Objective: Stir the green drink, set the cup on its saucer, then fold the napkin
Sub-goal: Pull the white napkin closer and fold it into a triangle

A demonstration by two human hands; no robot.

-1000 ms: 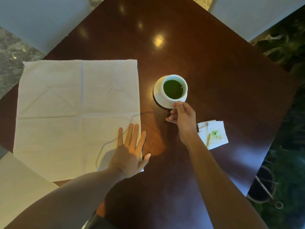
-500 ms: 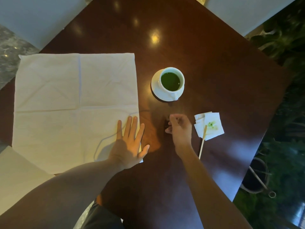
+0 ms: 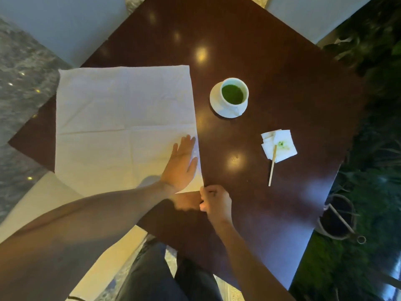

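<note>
A white cup [image 3: 235, 94] of green drink stands on its white saucer [image 3: 216, 103] on the dark wooden table [image 3: 271, 61]. A large white napkin [image 3: 121, 118] lies spread flat to the left. My left hand [image 3: 181, 165] presses flat on the napkin near its front right corner, fingers straight. My right hand [image 3: 214, 200] sits just below that corner with fingers curled, pinching the napkin's corner. A wooden stir stick [image 3: 272, 165] rests on small stained paper napkins [image 3: 280, 145] to the right.
Pale cushioned seats [image 3: 65, 25] stand around the table. Dark plants [image 3: 373, 51] fill the right side. A dark pot with a metal tool [image 3: 338, 216] sits on the floor at the right. My legs show below the table edge.
My right hand left the cup and moved back and left to the napkin's front right corner. My left hand stayed flat on the napkin. The view shifted.
</note>
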